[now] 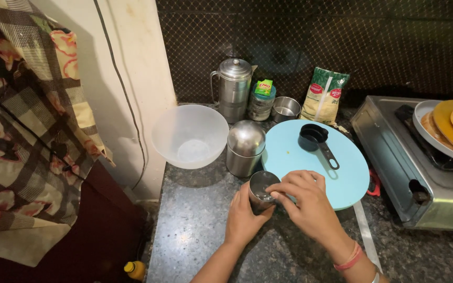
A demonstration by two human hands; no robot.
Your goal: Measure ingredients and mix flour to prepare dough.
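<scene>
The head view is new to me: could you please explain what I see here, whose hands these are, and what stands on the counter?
One camera sits on a person's head and looks down at their own two bare hands; there is no machine. The left hand holds a small steel cup on the dark counter, and the right hand has its fingertips at the cup's rim. Behind it lie a blue board with a black measuring cup, a domed steel container and an empty white bowl. Further back stand a steel jug and a packet. At the right is a stove with plates.
</scene>
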